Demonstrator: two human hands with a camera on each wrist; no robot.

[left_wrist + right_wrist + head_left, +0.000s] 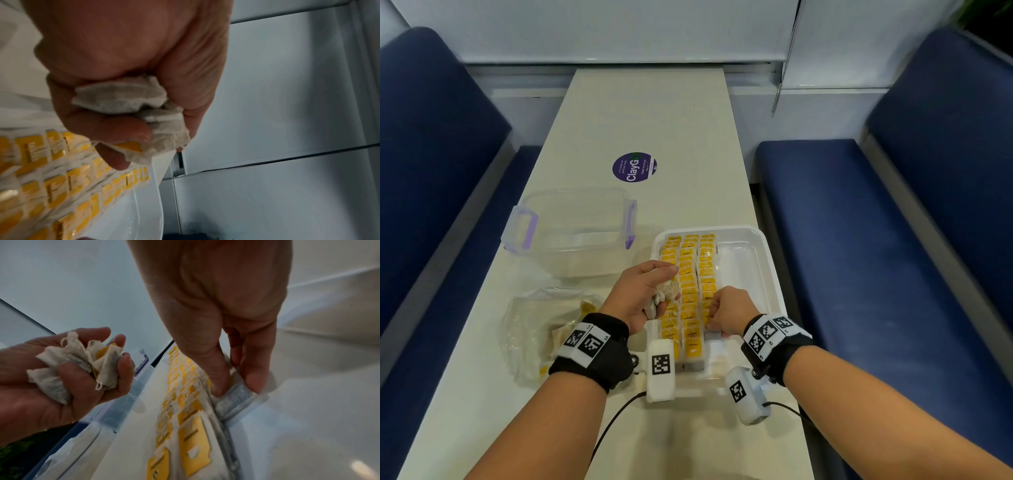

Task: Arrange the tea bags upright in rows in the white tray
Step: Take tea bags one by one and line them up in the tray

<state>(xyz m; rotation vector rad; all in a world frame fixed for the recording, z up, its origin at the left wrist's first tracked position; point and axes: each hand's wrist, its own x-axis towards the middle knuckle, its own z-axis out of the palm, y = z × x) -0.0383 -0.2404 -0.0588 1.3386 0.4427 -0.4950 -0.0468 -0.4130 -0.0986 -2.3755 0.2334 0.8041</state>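
We are pinching one tea bag [236,395] in our right hand [729,310] beside the rows [688,291] in the white tray [763,253]; our left hand [643,291] is clutching a bunch [69,366]. The clear box [571,233] and plastic bag [534,329] are sitting left.

Probably a canteen booth: blue benches [876,219] flanking a narrow table [647,113].

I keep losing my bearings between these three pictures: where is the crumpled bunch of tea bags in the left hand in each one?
Head: bunch of tea bags at centre, in the left hand, over the white tray.
Left wrist: centre, fingers curled round it.
Right wrist: left side.
Shared landmark: the yellow-tagged rows in the tray.
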